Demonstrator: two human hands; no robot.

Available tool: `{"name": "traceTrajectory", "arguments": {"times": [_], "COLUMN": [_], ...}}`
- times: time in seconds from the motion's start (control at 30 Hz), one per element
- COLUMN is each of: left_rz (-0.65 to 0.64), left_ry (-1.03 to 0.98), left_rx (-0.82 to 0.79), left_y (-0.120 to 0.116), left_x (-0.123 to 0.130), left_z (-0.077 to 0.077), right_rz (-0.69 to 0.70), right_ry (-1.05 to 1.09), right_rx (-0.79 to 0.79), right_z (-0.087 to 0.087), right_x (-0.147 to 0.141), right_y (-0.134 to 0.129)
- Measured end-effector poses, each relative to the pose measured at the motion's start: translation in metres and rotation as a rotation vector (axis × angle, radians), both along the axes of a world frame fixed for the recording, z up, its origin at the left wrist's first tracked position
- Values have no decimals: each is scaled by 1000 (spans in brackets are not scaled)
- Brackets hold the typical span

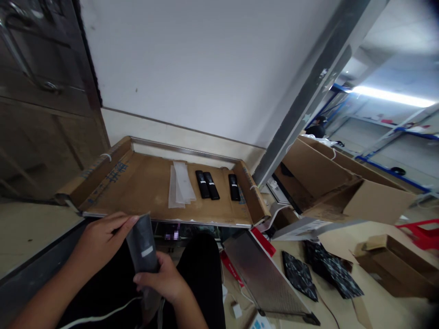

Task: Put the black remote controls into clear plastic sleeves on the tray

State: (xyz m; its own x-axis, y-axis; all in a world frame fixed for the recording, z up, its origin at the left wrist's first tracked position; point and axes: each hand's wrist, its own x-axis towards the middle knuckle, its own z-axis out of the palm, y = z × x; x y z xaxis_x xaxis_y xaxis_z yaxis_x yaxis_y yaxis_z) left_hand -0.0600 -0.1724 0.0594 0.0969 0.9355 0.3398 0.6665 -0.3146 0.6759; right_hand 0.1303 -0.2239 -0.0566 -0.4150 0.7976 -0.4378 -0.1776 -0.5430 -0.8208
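Over my lap I hold a black remote control point(147, 246) inside a clear plastic sleeve point(146, 224), tilted, with a small white label on its face. The fingers and thumb of my left hand point(109, 230) pinch the sleeve's upper end. Lower down, my right hand point(164, 276) is closed around the remote and its sleeve. On the cardboard-lined tray point(144, 192) ahead lie two black remotes point(207, 185) side by side and another remote point(234, 187) to their right. Flat clear sleeves point(181, 185) overlap left of them.
Folded cardboard edges point(255, 196) border the tray's sides. To the right stand a large open carton point(329, 178) and a smaller carton point(394, 265). Black patterned bags point(329, 269) and a grey panel point(264, 274) lie on the floor. A person point(317, 128) is far back.
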Motion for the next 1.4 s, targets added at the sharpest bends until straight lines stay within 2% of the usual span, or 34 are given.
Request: {"name": "traceTrajectory", "arguments": {"times": [0.17, 0.37, 0.47, 0.6, 0.73, 0.83, 0.97, 1.07, 1.2, 1.4], "left_rz": [16, 75, 51, 37, 43, -23, -165, -209, -193, -108], "left_ry": [4, -17, 0, -21, -123, -84, -6, 30, 56, 87], "left_rx": [57, -46, -78, -39, -170, -236, -177, -97, 24, 111], "left_y": [-1, 2, 3, 2, 3, 7, 10, 10, 9, 10], "left_x": [0, -2, -2, 1, 2, 1, 3, 5, 8, 8], "left_z": [-2, 2, 2, 0, -5, -2, 8, 13, 18, 35], "right_rz": [10, -9, -46, -88, -58, -39, -40, -57, -80, -64], "right_ry": [2, -29, -45, -99, -143, -124, -126, -145, -140, -137], "right_rx": [4, 32, 88, 158, 188, 250, 278, 290, 264, 262], "right_z": [2, 7, 5, -2, -8, -10, -14, -15, -14, -17], "right_x": [1, 2, 2, 4, 7, 7, 5, 5, 6, 8], "right_y": [-1, -1, 1, 2, 1, 1, 2, 2, 3, 3]}}
